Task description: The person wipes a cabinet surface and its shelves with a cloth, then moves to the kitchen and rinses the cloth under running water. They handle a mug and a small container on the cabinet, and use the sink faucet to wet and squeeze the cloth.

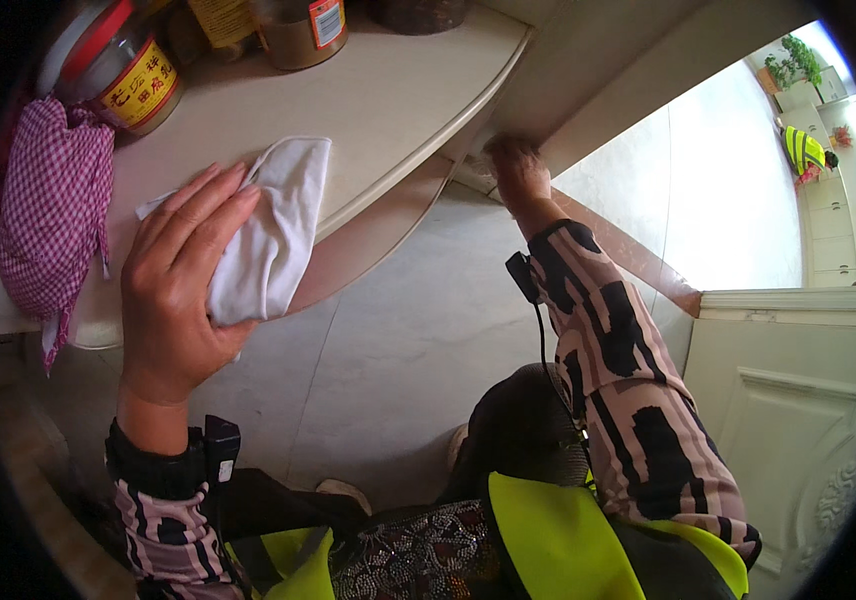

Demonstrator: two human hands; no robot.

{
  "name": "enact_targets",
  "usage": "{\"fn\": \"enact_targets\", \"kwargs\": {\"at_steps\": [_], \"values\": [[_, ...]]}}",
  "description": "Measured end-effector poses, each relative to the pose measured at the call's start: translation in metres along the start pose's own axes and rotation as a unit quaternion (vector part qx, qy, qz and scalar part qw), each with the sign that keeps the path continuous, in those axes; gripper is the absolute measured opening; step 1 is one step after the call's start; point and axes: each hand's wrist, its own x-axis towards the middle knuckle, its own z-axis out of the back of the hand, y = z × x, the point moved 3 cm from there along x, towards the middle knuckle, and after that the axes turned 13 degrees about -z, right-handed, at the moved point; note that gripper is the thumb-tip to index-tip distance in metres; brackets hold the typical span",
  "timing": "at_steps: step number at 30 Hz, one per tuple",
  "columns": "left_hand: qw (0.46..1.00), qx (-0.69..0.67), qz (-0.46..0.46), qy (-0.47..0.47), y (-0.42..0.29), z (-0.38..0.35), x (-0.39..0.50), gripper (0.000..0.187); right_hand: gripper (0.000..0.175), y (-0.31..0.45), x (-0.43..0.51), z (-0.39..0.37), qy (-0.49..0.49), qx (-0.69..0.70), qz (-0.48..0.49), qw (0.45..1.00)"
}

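Note:
My left hand (180,277) grips a folded white cloth (278,232), its fingers over one side and its thumb near the lower edge. Cloth and hand are at the front of a curved cream shelf (398,82). My right hand (522,176) reaches past the shelf's rounded edge to the foot of the door frame (608,90). Shadow and blur obscure its fingertips, so whether they hold anything cannot be made out. Left of the cloth, a pink-checked cloth bundle (57,210) hangs over the shelf's edge.
A red-lidded glass jar (135,82) with a yellow label and another labelled jar (300,34) stand on the shelf. A lower shelf (375,247) curves beneath. At right are a carved white door (780,435) and, beyond the doorway, a person in a yellow vest (803,150).

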Motion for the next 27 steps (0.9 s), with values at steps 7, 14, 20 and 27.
{"fn": "enact_targets", "kwargs": {"at_steps": [7, 14, 20, 27], "values": [[1.0, 0.011, -0.006, -0.006, 0.002, 0.001, -0.002, 0.068, 0.023, 0.003, 0.023, 0.041, 0.01, 0.072, -0.185, 0.98], [1.0, -0.002, 0.002, -0.028, 0.002, -0.002, -0.007, 0.073, 0.023, -0.026, 0.023, 0.226, -0.266, 0.599, -0.045, 0.754], [1.0, 0.014, 0.005, -0.025, 0.0, -0.001, -0.006, 0.074, 0.053, 0.001, 0.046, 0.279, -0.457, 0.131, 0.099, 0.874], [1.0, 0.004, 0.001, -0.018, 0.0, 0.002, -0.003, 0.07, 0.049, -0.015, 0.015, 0.137, -0.268, -0.07, -0.001, 0.961]]}}
